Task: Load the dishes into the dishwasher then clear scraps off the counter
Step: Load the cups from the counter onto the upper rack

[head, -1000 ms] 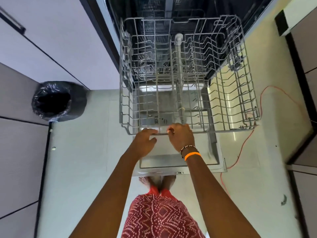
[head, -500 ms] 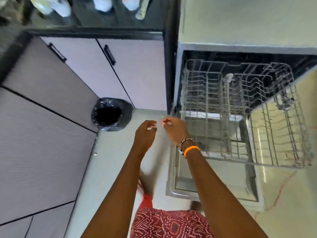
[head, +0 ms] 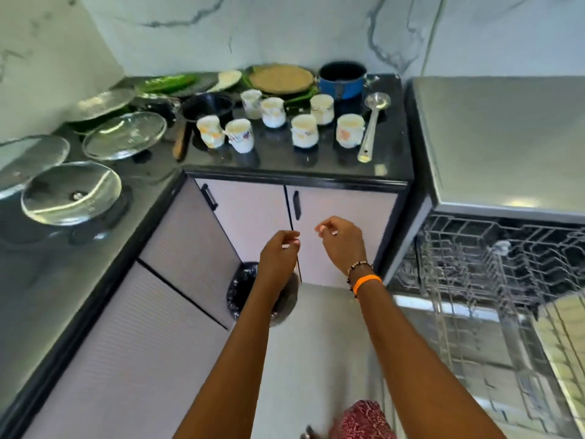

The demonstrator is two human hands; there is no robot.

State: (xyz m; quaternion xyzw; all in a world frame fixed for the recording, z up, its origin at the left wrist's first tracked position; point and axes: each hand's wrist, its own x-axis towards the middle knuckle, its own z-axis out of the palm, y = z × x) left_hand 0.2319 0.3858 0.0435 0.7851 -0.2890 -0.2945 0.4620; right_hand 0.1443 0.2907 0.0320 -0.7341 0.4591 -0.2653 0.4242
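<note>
Several white floral cups point(head: 304, 129) stand on the black counter point(head: 275, 160), with a steel ladle point(head: 372, 125), a blue pot point(head: 342, 80), a black pan point(head: 207, 107) and glass plates point(head: 125, 134) around them. The dishwasher point(head: 493, 147) at the right is open, its empty wire rack point(head: 481, 270) pulled out. My left hand point(head: 280, 253) and my right hand point(head: 342, 242) hang in front of the cabinet doors with loosely curled fingers, holding nothing.
A black-lined trash bin point(head: 240, 286) sits on the floor under my left arm, by the cabinet corner. More glass plates point(head: 71, 191) and green leaves point(head: 164, 82) lie along the left counter. The dishwasher door point(head: 493, 359) lies open low at right.
My hands have let go of the rack's front rail and lifted. The view has swung left and up from the dishwasher to the counter with the dishes.
</note>
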